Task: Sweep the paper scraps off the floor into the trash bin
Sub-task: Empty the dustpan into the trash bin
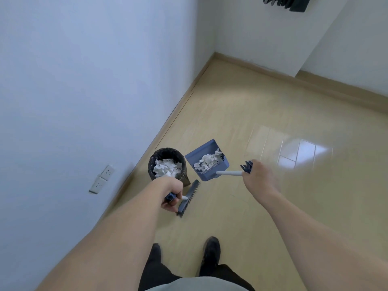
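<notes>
A small black-lined trash bin [154, 158] stands by the left wall, with white paper scraps [167, 170] inside. Just right of it is a blue dustpan [201, 154] holding more white scraps [209, 160]. My right hand [259, 175] grips the top of the dustpan's white handle [228, 173]. My left hand [171, 195] grips the blue-and-white handle of a broom, and its dark brush head [189, 198] lies on the floor below the bin.
The wood floor [252, 206] runs to a baseboard and white walls on the left and at the back. Wall sockets [101, 178] sit low on the left wall. My two dark shoes [211, 250] stand at the bottom centre.
</notes>
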The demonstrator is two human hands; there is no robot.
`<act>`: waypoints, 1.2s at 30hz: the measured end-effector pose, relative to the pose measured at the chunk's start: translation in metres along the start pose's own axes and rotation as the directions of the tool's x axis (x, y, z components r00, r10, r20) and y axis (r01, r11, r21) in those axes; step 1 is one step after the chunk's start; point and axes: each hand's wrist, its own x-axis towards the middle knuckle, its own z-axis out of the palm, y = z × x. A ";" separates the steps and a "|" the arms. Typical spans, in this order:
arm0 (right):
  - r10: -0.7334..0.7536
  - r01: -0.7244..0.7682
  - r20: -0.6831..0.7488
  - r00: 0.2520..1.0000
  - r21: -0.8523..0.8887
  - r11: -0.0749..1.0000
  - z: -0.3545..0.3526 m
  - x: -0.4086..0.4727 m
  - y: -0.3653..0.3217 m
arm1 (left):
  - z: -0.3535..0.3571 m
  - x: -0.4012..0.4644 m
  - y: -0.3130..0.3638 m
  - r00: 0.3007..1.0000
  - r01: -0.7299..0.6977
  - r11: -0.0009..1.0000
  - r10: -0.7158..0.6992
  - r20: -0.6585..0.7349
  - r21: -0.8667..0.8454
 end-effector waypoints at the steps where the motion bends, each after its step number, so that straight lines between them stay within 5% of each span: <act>1: -0.013 0.013 -0.019 1.000 -0.016 1.000 0.002 -0.008 -0.002 | -0.006 0.000 -0.004 1.000 -0.007 1.000 0.007 -0.002 0.008; 8: -0.107 0.107 -0.045 0.993 -0.001 0.994 0.015 -0.063 -0.039 | -0.064 0.017 -0.065 0.999 0.007 0.980 -0.013 0.030 0.199; 14: -0.304 0.285 -0.035 0.952 -0.261 0.922 0.013 -0.089 -0.073 | -0.101 0.020 -0.099 0.997 0.014 0.976 -0.029 0.065 0.218; 24: -0.553 0.562 0.259 0.792 -0.662 0.495 0.011 -0.090 -0.134 | -0.153 0.018 -0.139 0.999 0.021 0.991 -0.027 0.045 0.136; 31: -0.582 0.641 0.437 0.686 -0.741 0.199 0.014 -0.085 -0.164 | -0.178 0.014 -0.147 0.999 0.027 0.996 -0.031 0.040 0.090; 36: -0.565 0.673 0.523 0.638 -0.736 0.079 0.014 -0.081 -0.176 | -0.190 0.014 -0.152 0.997 0.054 0.995 -0.058 0.050 0.078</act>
